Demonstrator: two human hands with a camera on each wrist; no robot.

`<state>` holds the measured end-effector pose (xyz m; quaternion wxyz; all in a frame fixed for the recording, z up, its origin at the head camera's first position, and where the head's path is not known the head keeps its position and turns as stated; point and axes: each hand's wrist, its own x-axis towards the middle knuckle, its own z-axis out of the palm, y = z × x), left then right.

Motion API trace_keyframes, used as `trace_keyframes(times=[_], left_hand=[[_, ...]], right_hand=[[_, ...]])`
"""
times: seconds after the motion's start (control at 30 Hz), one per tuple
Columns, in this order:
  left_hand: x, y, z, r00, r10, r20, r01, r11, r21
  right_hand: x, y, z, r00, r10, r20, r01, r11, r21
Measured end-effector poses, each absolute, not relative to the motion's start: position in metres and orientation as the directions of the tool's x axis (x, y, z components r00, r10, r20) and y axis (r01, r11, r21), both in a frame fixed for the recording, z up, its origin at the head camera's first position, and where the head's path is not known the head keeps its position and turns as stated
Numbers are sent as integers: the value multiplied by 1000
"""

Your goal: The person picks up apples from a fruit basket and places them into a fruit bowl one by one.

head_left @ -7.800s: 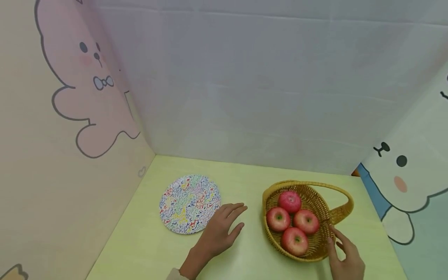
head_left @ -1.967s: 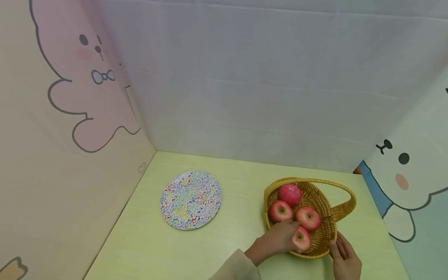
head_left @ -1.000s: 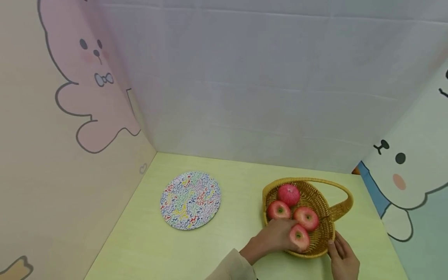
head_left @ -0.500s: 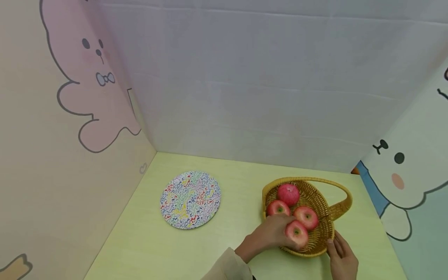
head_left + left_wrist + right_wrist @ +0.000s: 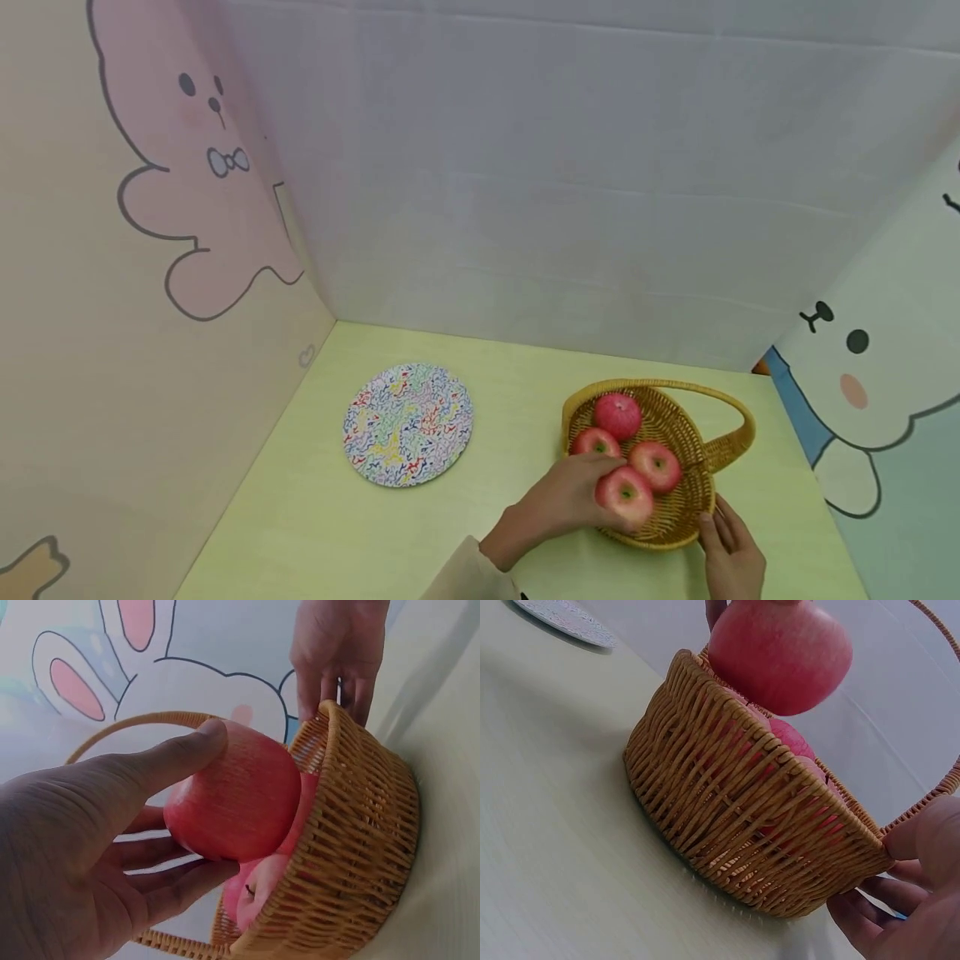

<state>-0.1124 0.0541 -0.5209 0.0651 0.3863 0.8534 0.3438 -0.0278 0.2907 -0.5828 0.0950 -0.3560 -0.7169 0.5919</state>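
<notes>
My left hand [image 5: 564, 498] grips a red apple [image 5: 625, 495] between thumb and fingers, at the near left rim of a wicker basket [image 5: 678, 521]. In the right wrist view this held apple [image 5: 780, 656] hangs above the rim, over the other apples. Three more apples lie inside the basket: a darker red one [image 5: 618, 416] at the back, one [image 5: 596, 442] partly hidden by my left hand, and one [image 5: 656, 466] at the middle. My right hand [image 5: 733, 553] holds the basket's near right rim, thumb on top and fingers against the outer wall.
A round plate [image 5: 408, 425] with a multicoloured squiggle pattern lies on the pale yellow-green table [image 5: 300, 517], left of the basket. The arched basket handle [image 5: 738, 417] leans to the right. Walls with cartoon animals stand at left and right, and a plain pale cloth [image 5: 562, 183] hangs behind.
The apple in my left hand has come up and shifted left toward the basket's rim, away from its neighbours. My right hand stays on the rim, and the plate lies where it was.
</notes>
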Motion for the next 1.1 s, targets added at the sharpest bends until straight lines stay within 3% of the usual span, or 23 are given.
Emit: trace_keyframes(times=[0.3,0.83,1.1], left_hand=[[-105,32,-516,-740,652,168,581,493,647],[-106,-5,-523,-754,584,302,594,408,693],[-114,-26,-521,-805,535,256,510,405,759]], right_hand=[[-28,290,-581,-726,623,-291,410,51,-911],[-29,289,-584,-730,623,-280,400,57,-915],[-28,287,-581,-728,627,-277,389,45,-920]])
